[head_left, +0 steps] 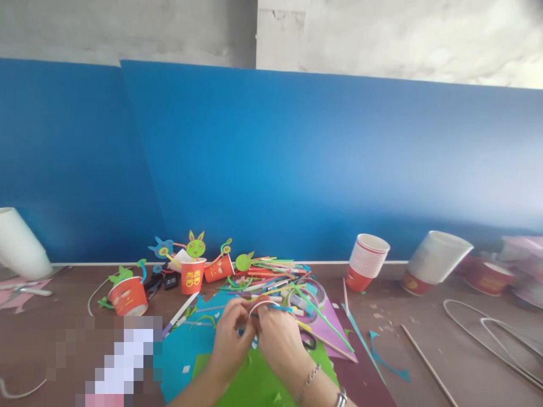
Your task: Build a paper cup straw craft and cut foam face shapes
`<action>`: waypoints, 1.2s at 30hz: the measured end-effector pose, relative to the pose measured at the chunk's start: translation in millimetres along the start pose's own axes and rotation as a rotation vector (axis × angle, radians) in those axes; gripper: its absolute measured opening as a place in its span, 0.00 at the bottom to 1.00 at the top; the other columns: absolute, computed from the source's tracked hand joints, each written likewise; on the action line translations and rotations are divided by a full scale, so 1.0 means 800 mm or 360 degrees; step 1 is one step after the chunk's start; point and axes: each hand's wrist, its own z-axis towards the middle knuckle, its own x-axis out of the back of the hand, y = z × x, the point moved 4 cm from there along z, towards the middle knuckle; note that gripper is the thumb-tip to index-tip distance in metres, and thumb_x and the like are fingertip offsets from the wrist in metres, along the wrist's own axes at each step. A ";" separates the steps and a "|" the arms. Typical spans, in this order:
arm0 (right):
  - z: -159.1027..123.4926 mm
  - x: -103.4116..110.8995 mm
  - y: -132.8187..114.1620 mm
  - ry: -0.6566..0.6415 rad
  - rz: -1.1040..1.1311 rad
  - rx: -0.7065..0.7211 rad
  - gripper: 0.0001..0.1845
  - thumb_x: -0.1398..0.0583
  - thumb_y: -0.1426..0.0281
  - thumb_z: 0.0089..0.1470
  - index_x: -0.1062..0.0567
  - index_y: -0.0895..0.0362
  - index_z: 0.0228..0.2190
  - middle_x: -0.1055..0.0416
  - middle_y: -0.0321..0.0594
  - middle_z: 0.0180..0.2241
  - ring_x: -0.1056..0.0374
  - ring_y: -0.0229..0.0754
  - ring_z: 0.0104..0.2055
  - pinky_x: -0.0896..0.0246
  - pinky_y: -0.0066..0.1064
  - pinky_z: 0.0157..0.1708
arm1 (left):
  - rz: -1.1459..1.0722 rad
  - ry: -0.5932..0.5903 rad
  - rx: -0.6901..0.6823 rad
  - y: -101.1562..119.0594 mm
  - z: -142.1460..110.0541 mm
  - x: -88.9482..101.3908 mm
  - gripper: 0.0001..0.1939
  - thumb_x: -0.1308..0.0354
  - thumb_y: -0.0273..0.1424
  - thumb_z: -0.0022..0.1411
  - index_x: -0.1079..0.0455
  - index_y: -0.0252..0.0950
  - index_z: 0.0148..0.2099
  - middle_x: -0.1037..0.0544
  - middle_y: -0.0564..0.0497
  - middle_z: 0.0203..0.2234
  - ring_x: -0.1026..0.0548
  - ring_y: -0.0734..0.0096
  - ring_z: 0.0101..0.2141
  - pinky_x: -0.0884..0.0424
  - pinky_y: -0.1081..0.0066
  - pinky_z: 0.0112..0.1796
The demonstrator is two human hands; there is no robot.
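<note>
My left hand [232, 330] and my right hand [280, 333] meet over the craft paper, fingers closed round a paper cup [263, 303]. Only its curved white rim and a bit of its reddish side show; the rest is hidden by my fingers. A narrow blue strip [283, 308] sticks out beside my right fingers, and I cannot tell whether it is attached to the cup. Beneath my forearms lies a green sheet [237, 379], on top of a blue sheet [180, 345]. Black scissor handles [309, 339] show just right of my right hand.
Decorated red cups [193, 278] with paper animal heads stand at the back left. Behind my hands is a pile of pipe cleaners and markers [271, 277]. Cup stacks [368, 257] stand right, near a wooden stick [428, 364] and cable [487, 339]. A blue partition [297, 169] closes the back.
</note>
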 end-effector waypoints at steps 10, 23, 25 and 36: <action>0.001 -0.001 -0.002 0.0039 0.0021 0.0108 0.12 0.47 0.77 0.55 0.25 0.60 0.37 0.22 0.47 0.32 0.26 0.49 0.34 0.43 0.29 0.27 | -0.0069 -0.0148 -0.0057 -0.002 -0.002 -0.003 0.13 0.51 0.33 0.61 0.40 0.37 0.24 0.31 0.50 0.27 0.31 0.69 0.28 0.36 0.72 0.28; 0.004 0.002 0.005 0.0155 0.0113 0.0134 0.12 0.49 0.75 0.58 0.25 0.58 0.34 0.23 0.45 0.30 0.27 0.44 0.31 0.49 0.28 0.25 | -0.0228 -0.0172 -0.0082 -0.004 -0.002 0.003 0.14 0.53 0.36 0.64 0.36 0.37 0.28 0.29 0.46 0.34 0.28 0.65 0.35 0.31 0.69 0.34; 0.005 0.001 0.009 0.0209 0.0160 0.0122 0.12 0.50 0.75 0.59 0.27 0.59 0.35 0.23 0.45 0.29 0.28 0.43 0.30 0.51 0.27 0.25 | -0.0295 -0.0122 -0.0032 -0.007 0.001 0.004 0.12 0.51 0.37 0.63 0.33 0.37 0.32 0.27 0.45 0.35 0.27 0.64 0.38 0.29 0.67 0.37; -0.003 0.041 0.028 0.0174 0.0786 0.0353 0.11 0.49 0.70 0.57 0.28 0.56 0.36 0.29 0.34 0.22 0.37 0.36 0.23 0.53 0.24 0.23 | -0.0295 0.0100 0.0259 -0.010 0.017 0.016 0.11 0.43 0.38 0.56 0.28 0.36 0.34 0.21 0.48 0.29 0.24 0.61 0.33 0.28 0.64 0.38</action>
